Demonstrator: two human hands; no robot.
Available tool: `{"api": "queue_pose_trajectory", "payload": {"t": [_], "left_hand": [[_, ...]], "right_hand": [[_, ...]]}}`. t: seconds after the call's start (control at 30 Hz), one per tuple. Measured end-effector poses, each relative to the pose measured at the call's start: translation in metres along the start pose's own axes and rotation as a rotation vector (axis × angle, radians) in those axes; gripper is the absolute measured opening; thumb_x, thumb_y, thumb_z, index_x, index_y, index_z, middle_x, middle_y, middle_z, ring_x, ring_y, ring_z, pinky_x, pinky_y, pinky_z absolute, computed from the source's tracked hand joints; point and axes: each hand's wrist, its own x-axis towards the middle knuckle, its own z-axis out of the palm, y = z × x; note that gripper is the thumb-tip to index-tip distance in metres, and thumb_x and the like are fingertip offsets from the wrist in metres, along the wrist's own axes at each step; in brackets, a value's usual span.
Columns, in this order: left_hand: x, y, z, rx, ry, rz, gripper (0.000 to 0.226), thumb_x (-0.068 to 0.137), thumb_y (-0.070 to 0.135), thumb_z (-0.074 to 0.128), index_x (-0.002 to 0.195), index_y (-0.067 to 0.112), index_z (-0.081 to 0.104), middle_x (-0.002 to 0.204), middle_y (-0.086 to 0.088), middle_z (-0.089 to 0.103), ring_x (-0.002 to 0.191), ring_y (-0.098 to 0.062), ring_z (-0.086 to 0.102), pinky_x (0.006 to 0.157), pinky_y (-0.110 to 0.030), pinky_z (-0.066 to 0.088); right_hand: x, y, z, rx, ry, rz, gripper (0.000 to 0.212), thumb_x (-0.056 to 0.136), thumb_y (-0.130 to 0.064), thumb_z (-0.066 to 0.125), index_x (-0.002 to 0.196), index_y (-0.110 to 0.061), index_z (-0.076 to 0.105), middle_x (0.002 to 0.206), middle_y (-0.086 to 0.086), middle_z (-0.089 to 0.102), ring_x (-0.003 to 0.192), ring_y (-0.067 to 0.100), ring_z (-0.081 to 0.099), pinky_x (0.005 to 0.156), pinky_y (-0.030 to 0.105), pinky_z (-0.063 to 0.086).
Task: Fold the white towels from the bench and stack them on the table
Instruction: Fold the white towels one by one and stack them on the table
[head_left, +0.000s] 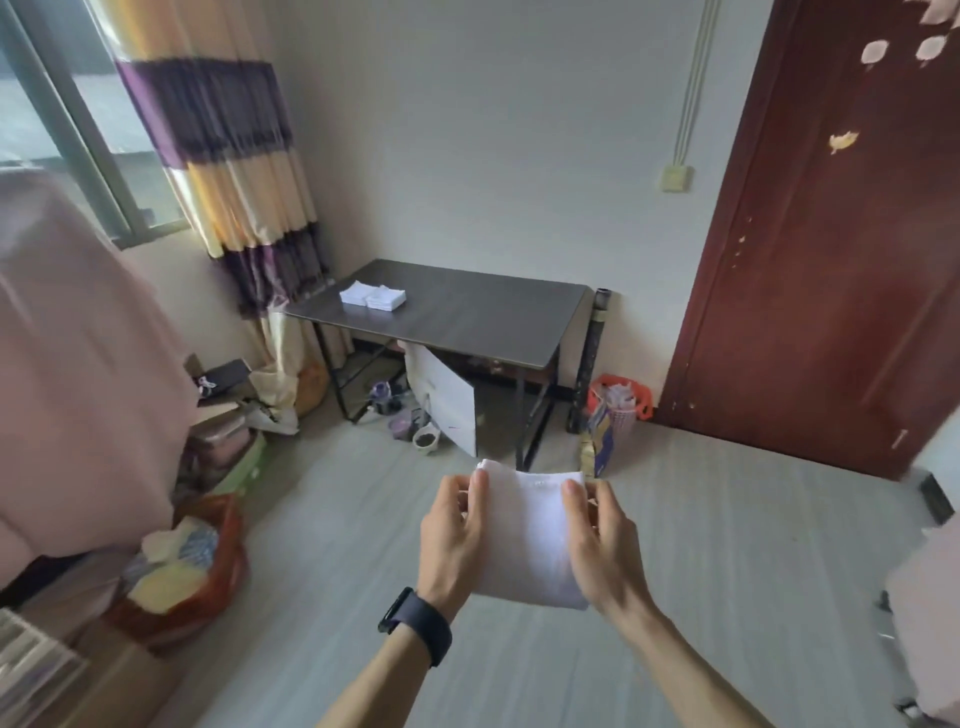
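Note:
I hold a white towel (527, 535) up in front of me, folded into a small hanging rectangle. My left hand (452, 540), with a dark watch on its wrist, pinches the upper left corner. My right hand (602, 540) pinches the upper right corner. Across the room stands a dark table (478, 317) against the wall. Folded white towels (372, 296) lie on the table's left part in two small side-by-side piles. The bench is not in view.
Under the table lie a white board (449, 405), bottles and small pots. A red bag (618, 405) stands right of the table by a dark red door (831, 234). An orange bag of cloths (187, 561) and boxes sit at left below a striped curtain (228, 171).

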Motion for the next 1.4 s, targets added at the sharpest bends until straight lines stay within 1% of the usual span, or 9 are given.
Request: {"api": "queue_pose_trajectory", "payload": {"t": [0.1, 0.27, 0.5, 0.7, 0.8, 0.9, 1.07, 1.27, 1.4], "left_hand": [[0.066, -0.002, -0.009, 0.045, 0.090, 0.007, 0.033, 0.102, 0.041, 0.046, 0.084, 0.014, 0.054, 0.071, 0.006, 0.060, 0.062, -0.004, 0.051, 0.053, -0.014, 0.037], [0.168, -0.013, -0.024, 0.087, 0.215, -0.027, 0.026, 0.103, 0.031, 0.044, 0.091, 0.009, 0.054, 0.078, 0.005, 0.063, 0.073, -0.016, 0.056, 0.059, -0.010, 0.039], [0.304, -0.025, -0.046, 0.097, 0.283, -0.104, 0.031, 0.103, 0.037, 0.042, 0.087, 0.013, 0.053, 0.076, 0.008, 0.061, 0.070, -0.005, 0.055, 0.059, -0.013, 0.038], [0.445, -0.059, -0.078, 0.145, 0.230, -0.163, 0.044, 0.100, 0.053, 0.042, 0.081, 0.016, 0.054, 0.074, 0.011, 0.062, 0.066, -0.001, 0.052, 0.054, -0.013, 0.035], [0.525, -0.071, -0.102, 0.138, 0.065, -0.233, 0.042, 0.096, 0.055, 0.049, 0.076, 0.018, 0.052, 0.069, 0.011, 0.059, 0.062, -0.008, 0.051, 0.056, -0.024, 0.038], [0.604, -0.092, -0.130, 0.063, -0.136, -0.316, 0.030, 0.091, 0.043, 0.061, 0.082, 0.015, 0.056, 0.075, 0.004, 0.061, 0.062, -0.013, 0.055, 0.053, -0.025, 0.043], [0.717, -0.127, -0.161, -0.001, -0.192, -0.454, 0.031, 0.089, 0.037, 0.066, 0.099, 0.008, 0.062, 0.088, -0.002, 0.069, 0.066, -0.016, 0.065, 0.056, -0.029, 0.053], [0.857, -0.164, -0.182, -0.010, -0.149, -0.486, 0.028, 0.092, 0.032, 0.066, 0.100, 0.005, 0.068, 0.080, 0.004, 0.067, 0.063, -0.010, 0.063, 0.054, -0.025, 0.052], [0.961, -0.187, -0.191, -0.051, -0.143, -0.509, 0.026, 0.092, 0.031, 0.068, 0.101, 0.006, 0.069, 0.083, 0.002, 0.068, 0.069, -0.014, 0.065, 0.057, -0.026, 0.054]], "right_hand": [[0.063, -0.006, 0.043, 0.035, -0.047, 0.001, 0.039, 0.103, -0.038, 0.045, 0.069, -0.019, 0.039, 0.049, -0.012, 0.046, 0.048, 0.005, 0.040, 0.054, 0.030, 0.032], [0.162, -0.023, 0.110, 0.048, -0.121, -0.080, 0.037, 0.104, -0.034, 0.042, 0.073, -0.015, 0.039, 0.052, -0.012, 0.047, 0.049, 0.004, 0.042, 0.049, 0.022, 0.029], [0.279, -0.034, 0.206, 0.040, -0.217, -0.091, 0.033, 0.104, -0.035, 0.044, 0.076, -0.018, 0.046, 0.062, -0.003, 0.053, 0.055, 0.005, 0.049, 0.054, 0.017, 0.038], [0.383, -0.028, 0.308, -0.016, -0.286, -0.022, 0.029, 0.103, -0.038, 0.047, 0.084, -0.016, 0.052, 0.070, 0.002, 0.062, 0.058, 0.002, 0.053, 0.052, 0.016, 0.040], [0.439, -0.027, 0.359, -0.046, -0.330, 0.031, 0.028, 0.101, -0.037, 0.051, 0.085, -0.014, 0.053, 0.071, -0.001, 0.060, 0.060, 0.004, 0.052, 0.053, 0.015, 0.038], [0.498, -0.023, 0.415, -0.052, -0.413, 0.129, 0.022, 0.098, -0.036, 0.057, 0.092, -0.014, 0.059, 0.081, 0.003, 0.066, 0.072, 0.016, 0.058, 0.066, 0.028, 0.047], [0.583, -0.015, 0.489, -0.027, -0.558, 0.294, 0.023, 0.087, -0.041, 0.067, 0.096, -0.020, 0.063, 0.093, 0.005, 0.072, 0.088, 0.028, 0.071, 0.077, 0.050, 0.059], [0.692, -0.007, 0.585, 0.030, -0.578, 0.355, 0.012, 0.094, -0.022, 0.067, 0.102, -0.014, 0.063, 0.098, 0.007, 0.073, 0.088, 0.027, 0.072, 0.072, 0.043, 0.062], [0.777, 0.000, 0.654, 0.088, -0.570, 0.389, 0.012, 0.096, -0.019, 0.065, 0.105, -0.011, 0.062, 0.098, 0.007, 0.072, 0.075, 0.014, 0.068, 0.055, 0.023, 0.053]]}}
